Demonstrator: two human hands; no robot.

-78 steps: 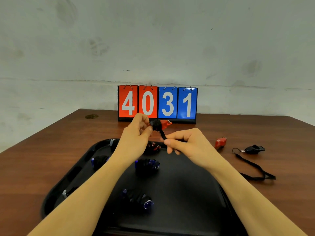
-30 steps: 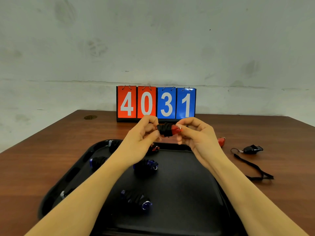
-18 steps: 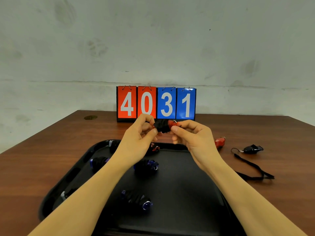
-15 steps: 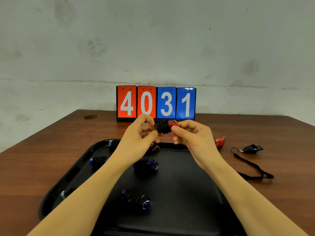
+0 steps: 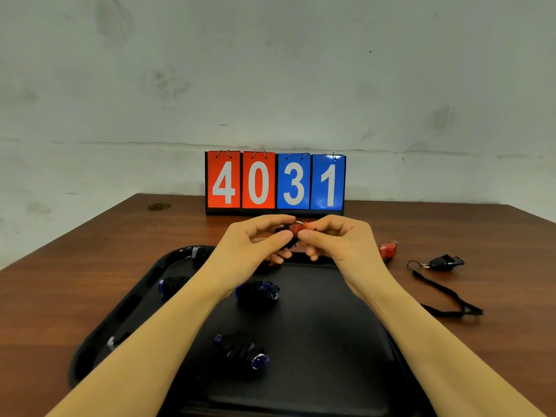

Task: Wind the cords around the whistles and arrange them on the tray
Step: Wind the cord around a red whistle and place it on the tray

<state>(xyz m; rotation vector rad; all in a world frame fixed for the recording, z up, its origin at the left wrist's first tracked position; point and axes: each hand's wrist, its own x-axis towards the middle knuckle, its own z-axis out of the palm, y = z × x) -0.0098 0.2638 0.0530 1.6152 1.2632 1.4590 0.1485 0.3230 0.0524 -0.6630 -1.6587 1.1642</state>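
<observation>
A red whistle wound in black cord is held above the far edge of the black tray. My left hand pinches its wrapped end and my right hand pinches its red end, thumbs nearly touching. On the tray lie several blue whistles wrapped in black cord, one at the centre and one nearer me. A red whistle and a black whistle with its cord lying loose sit on the table to the right.
A flip scoreboard reading 4031 stands at the back of the brown table against the wall. More wrapped whistles lie along the tray's left side. A small round cap sits in the table's far left corner.
The loose cord end my right hand held has been wound onto the red whistle. My right hand rose to the whistle, and both hands now pinch it close together.
</observation>
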